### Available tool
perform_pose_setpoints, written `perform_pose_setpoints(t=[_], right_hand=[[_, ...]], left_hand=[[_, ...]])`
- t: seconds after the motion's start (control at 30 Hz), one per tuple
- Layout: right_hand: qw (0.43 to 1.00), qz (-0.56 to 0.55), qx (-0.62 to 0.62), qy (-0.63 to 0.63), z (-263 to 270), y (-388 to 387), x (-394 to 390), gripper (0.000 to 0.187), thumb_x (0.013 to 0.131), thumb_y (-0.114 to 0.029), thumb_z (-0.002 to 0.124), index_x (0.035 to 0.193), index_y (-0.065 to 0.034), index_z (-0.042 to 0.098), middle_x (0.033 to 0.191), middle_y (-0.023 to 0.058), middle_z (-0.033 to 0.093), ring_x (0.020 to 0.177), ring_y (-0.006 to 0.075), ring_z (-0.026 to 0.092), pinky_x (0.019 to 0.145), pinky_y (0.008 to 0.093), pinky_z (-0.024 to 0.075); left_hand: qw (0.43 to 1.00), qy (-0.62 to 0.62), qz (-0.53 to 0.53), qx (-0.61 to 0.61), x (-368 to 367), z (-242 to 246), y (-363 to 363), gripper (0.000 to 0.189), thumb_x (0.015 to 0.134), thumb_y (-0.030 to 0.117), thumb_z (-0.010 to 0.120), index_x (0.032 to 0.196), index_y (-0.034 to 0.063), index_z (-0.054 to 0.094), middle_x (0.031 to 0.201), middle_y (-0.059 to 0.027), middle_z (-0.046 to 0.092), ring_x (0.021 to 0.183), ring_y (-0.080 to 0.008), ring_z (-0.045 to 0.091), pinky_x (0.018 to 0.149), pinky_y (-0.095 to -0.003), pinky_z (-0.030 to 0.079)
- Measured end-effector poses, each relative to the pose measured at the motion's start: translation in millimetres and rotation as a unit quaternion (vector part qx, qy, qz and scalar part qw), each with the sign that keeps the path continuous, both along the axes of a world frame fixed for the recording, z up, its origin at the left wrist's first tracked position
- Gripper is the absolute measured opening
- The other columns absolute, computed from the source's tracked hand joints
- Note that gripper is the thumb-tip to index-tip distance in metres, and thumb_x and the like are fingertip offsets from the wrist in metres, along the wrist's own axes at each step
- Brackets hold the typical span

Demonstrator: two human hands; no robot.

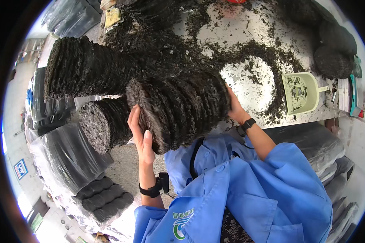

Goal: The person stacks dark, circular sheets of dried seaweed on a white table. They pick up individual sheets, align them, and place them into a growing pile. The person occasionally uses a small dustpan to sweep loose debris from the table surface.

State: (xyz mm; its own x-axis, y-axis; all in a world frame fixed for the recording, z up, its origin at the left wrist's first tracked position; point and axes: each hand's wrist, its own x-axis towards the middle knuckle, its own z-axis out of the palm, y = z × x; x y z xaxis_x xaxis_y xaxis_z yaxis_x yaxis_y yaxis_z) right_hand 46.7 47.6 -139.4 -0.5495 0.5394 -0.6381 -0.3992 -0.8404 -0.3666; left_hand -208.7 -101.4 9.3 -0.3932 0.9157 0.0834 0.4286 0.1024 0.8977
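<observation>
Between my two hands is a thick stack of dark, round dried seaweed sheets (pixel 185 106), lying on its side. My left hand (pixel 142 136) presses its palm and fingers against the left end face. On the right end, my right hand (pixel 237 104) cups the edge, its fingertips partly hidden behind the stack. Another seaweed stack (pixel 82 68) lies on its side at the upper left. A smaller stack (pixel 95 126) with a round grey-black end sits just left of my left hand. Loose dark flakes (pixel 255 48) cover much of the white table (pixel 304 57).
A pale green dustpan (pixel 302 93) holding flakes rests on the table at right. Dark net bags (pixel 334 60) stand at the upper right. Plastic-wrapped dark bundles (pixel 76 155) are piled at left, more (pixel 310 139) below the table's right edge. A yellow packet (pixel 112 16) lies at top left.
</observation>
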Motion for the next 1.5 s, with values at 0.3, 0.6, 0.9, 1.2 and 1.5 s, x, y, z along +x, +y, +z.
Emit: perform_pose_setpoints(t=[0.3, 0.6, 0.9, 1.2, 1.5], right_hand=[[0.876, 0.059, 0.356, -0.322, 88.8, 27.7, 113.6, 0.070, 0.092, -0.052, 0.045, 0.134, 0.0029, 0.039, 0.137, 0.0110, 0.041, 0.127, 0.0191, 0.036, 0.109, 0.0311, 0.0225], [0.852, 0.143, 0.263, -0.430, 65.6, 15.1, 88.6, 0.101, 0.084, -0.063, 0.050, 0.144, 0.0067, 0.010, 0.150, 0.0227, 0.017, 0.140, 0.0269, 0.016, 0.113, 0.0328, 0.0129], [0.952, -0.055, 0.233, -0.191, 93.3, 21.7, 114.2, 0.058, 0.097, -0.050, 0.033, 0.125, -0.0023, 0.048, 0.125, 0.0099, 0.053, 0.116, 0.0185, 0.048, 0.101, 0.0315, 0.0345], [0.945, 0.032, 0.165, -0.280, 47.1, 21.0, 128.0, 0.065, 0.093, -0.050, 0.046, 0.138, -0.0031, 0.038, 0.138, 0.0071, 0.044, 0.122, 0.0172, 0.044, 0.104, 0.0310, 0.0333], [0.912, 0.067, 0.316, -0.254, 64.0, 30.5, 136.5, 0.067, 0.089, -0.055, 0.049, 0.131, -0.0037, 0.038, 0.122, 0.0102, 0.048, 0.112, 0.0178, 0.046, 0.098, 0.0308, 0.0342]], left_hand=[[0.895, -0.440, 0.027, 0.063, 16.7, -76.7, -42.0, 0.059, 0.097, 0.042, 0.033, 0.145, 0.0089, 0.023, 0.143, -0.0101, 0.036, 0.128, -0.0242, 0.039, 0.108, -0.0405, 0.031], [0.882, -0.433, 0.047, -0.181, 45.3, -125.8, 17.6, 0.078, 0.093, 0.059, 0.034, 0.142, -0.0005, 0.027, 0.147, -0.0140, 0.027, 0.133, -0.0248, 0.031, 0.109, -0.0369, 0.025], [0.785, -0.564, 0.254, -0.041, 42.4, -63.5, 17.0, 0.078, 0.088, 0.065, 0.039, 0.140, 0.0071, 0.035, 0.140, -0.0110, 0.041, 0.127, -0.0285, 0.040, 0.107, -0.0419, 0.032], [0.861, -0.429, 0.104, -0.252, 37.8, -114.6, 9.9, 0.086, 0.088, 0.069, 0.032, 0.147, 0.0086, 0.017, 0.153, -0.0126, 0.015, 0.141, -0.0286, 0.011, 0.113, -0.0476, 0.009], [0.900, -0.401, 0.101, -0.136, 33.8, -78.6, 26.4, 0.083, 0.089, 0.066, 0.034, 0.143, 0.0046, 0.022, 0.142, -0.0194, 0.033, 0.135, -0.0303, 0.028, 0.109, -0.0451, 0.024]])
